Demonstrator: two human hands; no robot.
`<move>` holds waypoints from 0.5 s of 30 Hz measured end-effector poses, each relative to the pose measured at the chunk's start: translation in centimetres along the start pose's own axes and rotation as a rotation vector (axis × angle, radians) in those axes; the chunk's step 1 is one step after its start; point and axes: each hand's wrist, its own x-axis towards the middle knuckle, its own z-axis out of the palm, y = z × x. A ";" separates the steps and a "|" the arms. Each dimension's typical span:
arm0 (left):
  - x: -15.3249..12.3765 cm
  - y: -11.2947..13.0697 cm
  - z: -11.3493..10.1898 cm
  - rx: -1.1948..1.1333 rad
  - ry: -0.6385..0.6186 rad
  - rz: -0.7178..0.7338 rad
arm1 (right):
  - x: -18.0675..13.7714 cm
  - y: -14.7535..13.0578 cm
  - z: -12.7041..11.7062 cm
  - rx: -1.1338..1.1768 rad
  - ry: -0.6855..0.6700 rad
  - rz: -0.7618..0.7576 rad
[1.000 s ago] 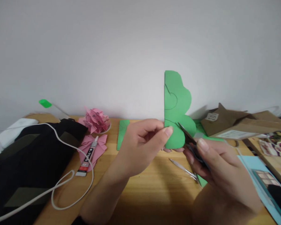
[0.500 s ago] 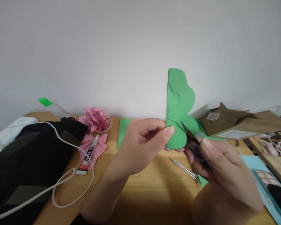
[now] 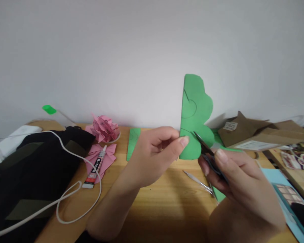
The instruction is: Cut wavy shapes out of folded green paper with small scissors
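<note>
My left hand (image 3: 158, 153) pinches the lower left edge of a folded green paper (image 3: 196, 108), thumb in front and fingers behind. The paper stands upright, with a scalloped right edge and dark curved lines drawn on it. Gripped in my right hand (image 3: 243, 189) is a pair of dark scissors (image 3: 207, 152), pointing up and left. One blade lies across the front of the paper near its lower drawn line; the handles are mostly covered by my fingers. Beneath the hands, a pen (image 3: 198, 181) lies on the wooden table (image 3: 164, 209).
At the left are a pink paper flower (image 3: 105, 129), a glue tube (image 3: 94, 170) on pink paper, a white cable (image 3: 100, 189) and black cloth (image 3: 40, 168). Another green paper piece (image 3: 132, 143) is behind my left hand. A brown cardboard box (image 3: 263, 133) stands at the right.
The top of the green paper has tilted slightly to the right. The scissors have shifted a little left, with the blade reaching farther over the paper. Both hands keep their grip.
</note>
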 end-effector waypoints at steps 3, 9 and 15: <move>0.0 0.0 0.0 0.003 -0.008 0.002 | 0.0 0.1 0.0 -0.031 0.021 -0.008; 0.0 -0.1 -0.3 0.023 -0.023 -0.012 | 0.0 0.0 -0.2 -0.072 0.017 -0.019; 0.0 0.0 -0.3 0.003 -0.034 -0.006 | 0.0 -0.3 -0.1 -0.102 0.017 -0.045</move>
